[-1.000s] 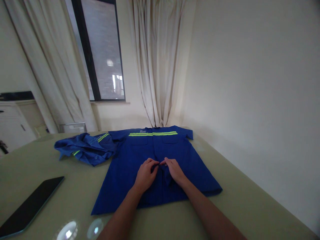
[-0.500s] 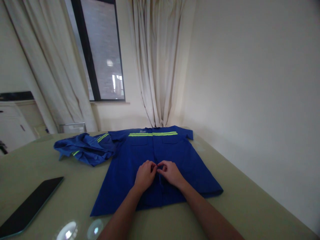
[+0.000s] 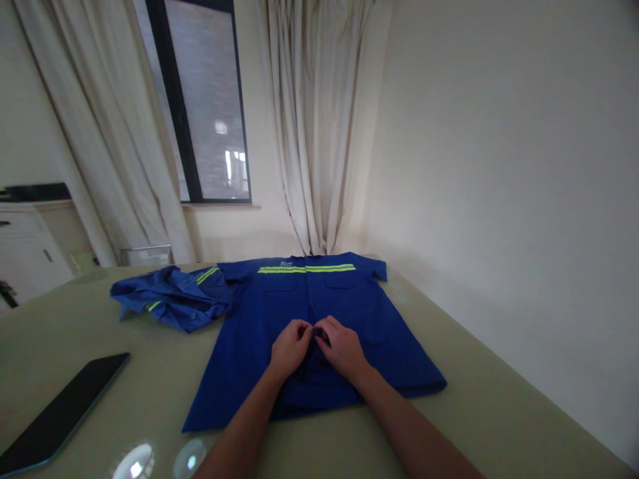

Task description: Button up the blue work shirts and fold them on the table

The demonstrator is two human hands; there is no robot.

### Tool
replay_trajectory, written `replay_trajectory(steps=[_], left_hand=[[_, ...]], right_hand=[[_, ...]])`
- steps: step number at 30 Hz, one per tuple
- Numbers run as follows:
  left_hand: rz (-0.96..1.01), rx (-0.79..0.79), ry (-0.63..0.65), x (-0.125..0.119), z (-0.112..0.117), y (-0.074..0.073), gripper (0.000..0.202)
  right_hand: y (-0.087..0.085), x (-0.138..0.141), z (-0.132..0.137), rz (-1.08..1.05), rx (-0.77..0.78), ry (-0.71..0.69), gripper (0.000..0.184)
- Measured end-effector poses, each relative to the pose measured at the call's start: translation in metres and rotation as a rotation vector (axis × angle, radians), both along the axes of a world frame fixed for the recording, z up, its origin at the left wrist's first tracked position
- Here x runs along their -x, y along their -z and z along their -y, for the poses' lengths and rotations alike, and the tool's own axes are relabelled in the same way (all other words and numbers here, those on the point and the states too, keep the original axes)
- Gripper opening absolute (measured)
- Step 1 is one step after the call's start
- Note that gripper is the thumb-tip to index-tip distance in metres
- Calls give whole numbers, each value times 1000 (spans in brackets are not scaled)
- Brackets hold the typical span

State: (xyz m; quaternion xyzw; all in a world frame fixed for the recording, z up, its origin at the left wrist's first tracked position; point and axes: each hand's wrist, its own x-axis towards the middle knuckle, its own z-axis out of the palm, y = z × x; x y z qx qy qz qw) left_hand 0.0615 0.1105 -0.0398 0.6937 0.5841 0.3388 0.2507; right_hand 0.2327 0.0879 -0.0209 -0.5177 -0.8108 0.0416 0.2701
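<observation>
A blue work shirt [image 3: 249, 332] with yellow-green reflective stripes lies flat on the table, its collar end towards the window. My left hand [image 3: 289, 347] and my right hand [image 3: 343, 347] meet at the shirt's centre front opening, fingers curled and pinching the fabric of the placket. The fingertips of both hands touch each other there. What lies under them is hidden.
A second blue garment [image 3: 170, 297] lies crumpled to the left of the shirt. A dark tablet [image 3: 62, 412] rests near the table's front left. The pale green table [image 3: 499, 412] abuts a white wall on the right. Curtains and a window stand behind.
Both hands have drawn closer together on the placket and shifted slightly towards me. The shirt has stayed in place.
</observation>
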Motion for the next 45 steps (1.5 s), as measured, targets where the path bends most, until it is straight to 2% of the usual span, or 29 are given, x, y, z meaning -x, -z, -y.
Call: replay_trajectory(steps=[6, 17, 21, 29, 34, 41, 43, 45], left_hand=[[64, 10, 26, 2, -6, 3, 28], [76, 0, 10, 2, -4, 3, 35], [44, -23, -13, 0, -2, 4, 28], [18, -153, 5, 2, 4, 6, 22], [12, -262, 85, -1, 7, 5, 20], [28, -279, 169, 1, 4, 0, 21], [-3, -268, 168, 2, 5, -2, 20], [-52, -255, 142, 2, 6, -3, 20]], right_hand=[[0, -3, -3, -17, -30, -2, 10], [2, 1, -5, 182, -116, 12, 24], [1, -1, -4, 212, -93, -38, 23], [5, -2, -7, 3, 18, -71, 19], [4, -1, -7, 103, 33, -82, 22], [2, 0, -2, -56, 26, 65, 17], [3, -2, -3, -110, 36, 104, 13], [4, -4, -6, -173, 69, 85, 15]])
